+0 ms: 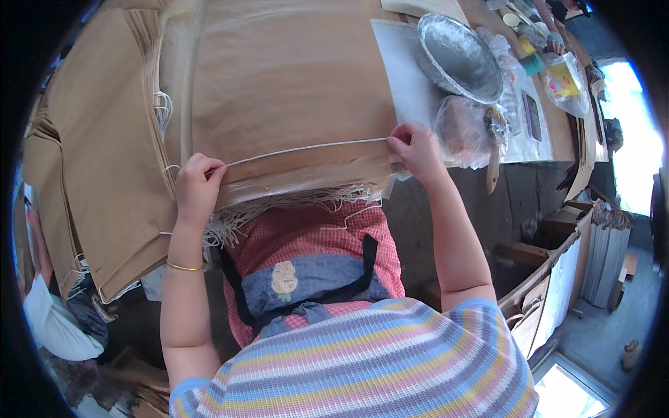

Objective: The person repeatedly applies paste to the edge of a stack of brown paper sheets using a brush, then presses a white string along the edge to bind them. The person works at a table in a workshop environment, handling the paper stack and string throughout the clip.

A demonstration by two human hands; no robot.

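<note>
A thin white cord [306, 150] runs nearly straight between my two hands, across the near part of a large brown paper sheet [293, 76]. My left hand [200, 180] pinches one end near the sheet's left edge. At the right edge, my right hand [416, 150] pinches the other end between thumb and fingers. Just below the cord lies a folded paper strip with a shiny edge [300, 178]. A bundle of loose white cords [258, 216] hangs at the table's near edge, partly over the red checked apron on my lap.
Stacked brown paper bags with cord handles [111, 132] stand at the left. To the right are a metal basin [461, 59], a plastic-wrapped lump [463, 129], a brush [496, 143] and a phone [532, 117]. Cartons [543, 258] stand at lower right; another person's arm [38, 240] shows far left.
</note>
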